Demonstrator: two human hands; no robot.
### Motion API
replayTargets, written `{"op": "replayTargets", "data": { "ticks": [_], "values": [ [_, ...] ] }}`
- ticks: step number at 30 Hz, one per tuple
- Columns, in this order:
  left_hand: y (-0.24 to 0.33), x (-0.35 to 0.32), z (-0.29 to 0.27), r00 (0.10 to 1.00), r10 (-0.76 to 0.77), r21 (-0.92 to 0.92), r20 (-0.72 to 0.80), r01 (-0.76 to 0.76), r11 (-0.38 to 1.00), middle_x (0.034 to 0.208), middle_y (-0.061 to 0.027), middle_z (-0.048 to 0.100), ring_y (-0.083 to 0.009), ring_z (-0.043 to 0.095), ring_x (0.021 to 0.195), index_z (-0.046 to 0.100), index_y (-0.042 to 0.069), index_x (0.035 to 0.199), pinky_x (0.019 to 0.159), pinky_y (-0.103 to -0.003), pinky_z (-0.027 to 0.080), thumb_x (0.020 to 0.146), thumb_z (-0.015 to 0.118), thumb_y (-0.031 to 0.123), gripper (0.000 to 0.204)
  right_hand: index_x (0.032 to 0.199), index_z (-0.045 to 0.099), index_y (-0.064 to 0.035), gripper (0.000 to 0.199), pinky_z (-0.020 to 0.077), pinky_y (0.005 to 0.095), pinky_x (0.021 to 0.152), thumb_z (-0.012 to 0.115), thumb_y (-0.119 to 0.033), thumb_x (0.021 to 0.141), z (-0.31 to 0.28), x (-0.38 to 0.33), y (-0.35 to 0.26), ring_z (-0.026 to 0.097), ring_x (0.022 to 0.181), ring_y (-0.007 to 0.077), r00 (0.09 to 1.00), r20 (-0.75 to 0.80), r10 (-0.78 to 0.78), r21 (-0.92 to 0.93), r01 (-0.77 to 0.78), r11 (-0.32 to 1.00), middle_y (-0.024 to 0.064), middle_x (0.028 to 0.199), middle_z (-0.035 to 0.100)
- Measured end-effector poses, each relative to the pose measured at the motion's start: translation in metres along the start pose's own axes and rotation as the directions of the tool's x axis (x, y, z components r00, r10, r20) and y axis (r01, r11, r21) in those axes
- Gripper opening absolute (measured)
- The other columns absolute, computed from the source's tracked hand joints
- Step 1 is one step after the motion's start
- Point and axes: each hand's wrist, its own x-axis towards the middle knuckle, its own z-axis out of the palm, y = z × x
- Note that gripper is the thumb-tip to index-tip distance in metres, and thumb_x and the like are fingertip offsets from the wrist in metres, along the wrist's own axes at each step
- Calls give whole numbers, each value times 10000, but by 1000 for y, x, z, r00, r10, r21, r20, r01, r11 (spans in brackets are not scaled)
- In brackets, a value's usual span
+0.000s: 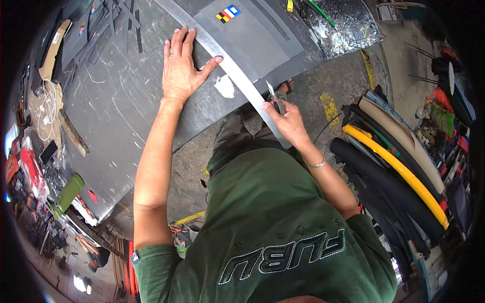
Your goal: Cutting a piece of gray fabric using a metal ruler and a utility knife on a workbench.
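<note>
A long metal straightedge (234, 76) runs slantwise over the table and juts past its near edge. My left hand (183, 70) lies with fingers spread, its fingertips and thumb pressing on the straightedge's left side. Under the ruler's right side is a dark grey sheet (247, 45) bearing a small colourful sticker (228, 14). My right hand (286, 120) is closed around a utility knife (276, 98), its blade out and pointing up toward the table edge. The right thumb also touches the straightedge near its lower end. A torn white patch (225, 87) shows beside the ruler.
Dark cut strips (113, 22) lie at the table's far left. A green pencil (322, 14) and shiny plastic (353, 30) are at the far right. Rolled sheets, one a yellow roll (396, 171), lean on the right. String (48, 108) and a green roll (68, 193) sit at left.
</note>
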Motion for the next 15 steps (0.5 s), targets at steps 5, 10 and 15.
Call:
{"op": "replayTargets", "data": {
  "ticks": [5,10,15],
  "values": [
    [-1,-2,-1,1000,9,15,10,-9,1000,1561,-223,411,-374,343,1498,482,15,1457,1251,-551,214,780,757,690,995,1037,752,-25,414,503,311,709,735,-427,945,-1,-7,-3,591,724,109,1000,-19,14,13,-14,1000,45,778,706],
    [1,-1,-1,1000,10,-5,-8,-10,1000,1576,-223,397,-373,331,1507,470,-4,1461,1257,-536,202,810,735,675,977,1069,750,-17,429,505,305,720,735,-427,945,-2,-1,-3,598,745,106,1000,17,15,48,-16,999,54,797,714],
    [-1,-1,5,1000,8,32,-18,-7,999,1574,-210,410,-362,330,1510,457,-18,1474,1255,-531,207,888,669,621,893,907,726,-18,277,460,248,662,744,-287,971,13,13,-9,531,699,53,985,-126,-122,76,132,988,-45,724,612]
  ]
}}
